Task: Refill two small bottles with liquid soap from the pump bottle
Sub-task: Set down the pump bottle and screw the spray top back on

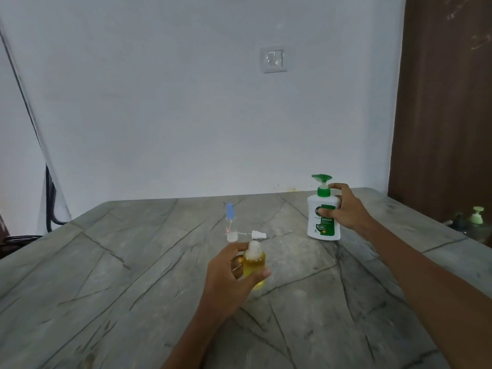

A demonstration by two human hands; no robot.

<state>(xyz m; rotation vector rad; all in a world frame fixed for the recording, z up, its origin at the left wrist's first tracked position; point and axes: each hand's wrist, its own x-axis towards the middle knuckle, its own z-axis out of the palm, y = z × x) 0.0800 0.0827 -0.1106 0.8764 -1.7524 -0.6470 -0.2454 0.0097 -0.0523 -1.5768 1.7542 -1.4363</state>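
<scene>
The pump bottle stands upright on the far right part of the grey veined surface. It is white with a green label, a green collar and a green pump head whose spout points left. The right hand grasps it from the right, its fingers curled round the neck and body. Nearer the person, the left hand grips a small yellow bottle, thumb across the front and fingers behind it. This bottle is translucent, full of amber-yellow liquid, with a whitish top; whether its base touches the surface I cannot tell. Just beyond it stands a small clear bottle, slim and upright with a pale blue cap, nearly empty. A loose white spray head with a thin tube lies flat beside that bottle. A wall switch sits on the white wall behind.
</scene>
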